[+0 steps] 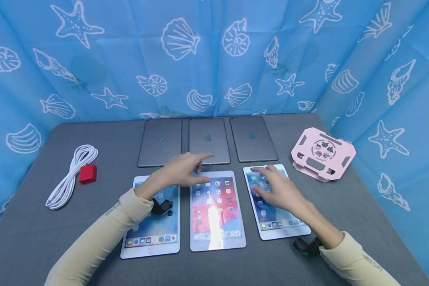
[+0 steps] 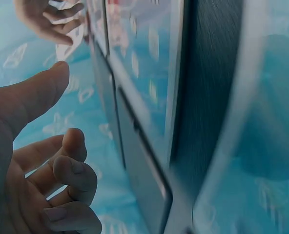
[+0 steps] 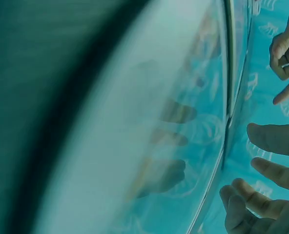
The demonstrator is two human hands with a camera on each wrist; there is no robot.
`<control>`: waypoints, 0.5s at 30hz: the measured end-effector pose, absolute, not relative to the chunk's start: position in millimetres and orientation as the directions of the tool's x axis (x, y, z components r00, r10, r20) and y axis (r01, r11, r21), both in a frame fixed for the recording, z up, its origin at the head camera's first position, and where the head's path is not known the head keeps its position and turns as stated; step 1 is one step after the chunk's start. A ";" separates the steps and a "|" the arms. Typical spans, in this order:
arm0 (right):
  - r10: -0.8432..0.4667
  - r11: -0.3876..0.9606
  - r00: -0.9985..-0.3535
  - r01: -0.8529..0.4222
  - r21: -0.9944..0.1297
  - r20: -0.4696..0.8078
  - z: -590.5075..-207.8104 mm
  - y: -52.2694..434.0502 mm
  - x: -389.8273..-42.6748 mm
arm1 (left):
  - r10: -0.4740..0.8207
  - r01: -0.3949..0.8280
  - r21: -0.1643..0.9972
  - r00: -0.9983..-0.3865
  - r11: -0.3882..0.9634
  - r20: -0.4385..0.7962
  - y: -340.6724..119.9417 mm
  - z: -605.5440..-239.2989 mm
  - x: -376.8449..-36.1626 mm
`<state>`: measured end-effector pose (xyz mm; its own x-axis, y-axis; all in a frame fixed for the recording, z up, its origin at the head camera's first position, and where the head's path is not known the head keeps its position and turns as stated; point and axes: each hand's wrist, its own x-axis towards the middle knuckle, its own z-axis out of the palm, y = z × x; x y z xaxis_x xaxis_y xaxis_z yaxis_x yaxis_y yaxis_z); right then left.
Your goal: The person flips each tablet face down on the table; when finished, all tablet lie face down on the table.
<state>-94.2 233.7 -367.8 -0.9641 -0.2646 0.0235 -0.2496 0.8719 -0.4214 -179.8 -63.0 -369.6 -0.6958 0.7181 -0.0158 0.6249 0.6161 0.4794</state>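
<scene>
left hand (image 1: 180,171) over middle tablet (image 1: 216,210) (top edge), right hand (image 1: 277,188) above right tablet (image 1: 275,202)

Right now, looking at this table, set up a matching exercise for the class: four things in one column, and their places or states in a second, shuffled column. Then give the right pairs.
Column one:
1. white cable
2. pink stand
3. middle lit tablet
4. left hand

Column two:
A. at the table's right side
B. front row, screen on, between two other lit tablets
C. coiled at the table's left side, beside a red block
D. over the top edge of the middle lit tablet, index finger pointing

Pairs: 1-C, 2-A, 3-B, 4-D
</scene>
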 end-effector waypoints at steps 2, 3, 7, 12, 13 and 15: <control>-0.247 0.884 -0.969 -0.233 -0.405 0.019 -367.6 244.9 -88.0 | 0.733 0.633 0.486 -0.680 0.602 -0.023 -52.1 -373.3 -178.5; -0.239 0.890 -0.971 -0.226 -0.397 0.017 -368.3 250.2 -85.2 | 0.740 0.640 0.485 -0.672 0.596 -0.023 -47.0 -375.3 -177.8; -0.220 0.904 -0.975 -0.210 -0.373 0.017 -373.1 270.5 -76.6 | 0.764 0.647 0.514 -0.645 0.563 -0.025 -28.2 -383.6 -174.6; -0.164 0.930 -0.986 -0.149 -0.335 -0.018 -378.6 291.2 -69.4 | 0.786 0.665 0.527 -0.618 0.529 -0.010 -2.9 -392.0 -172.0; -0.154 0.934 -0.987 -0.134 -0.330 -0.036 -379.3 294.3 -68.6 | 0.789 0.664 0.530 -0.615 0.528 -0.016 2.4 -393.1 -171.7; -0.137 0.941 -0.987 -0.103 -0.323 -0.083 -380.6 299.4 -67.8 | 0.791 0.661 0.521 -0.611 0.540 -0.045 12.6 -394.2 -171.0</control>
<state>-67.8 299.4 -380.6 -0.9871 -0.1367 -0.0832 -0.1031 0.9408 -0.3230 -171.0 12.6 -394.2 -0.6107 0.7906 -0.0453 0.6610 0.5404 0.5206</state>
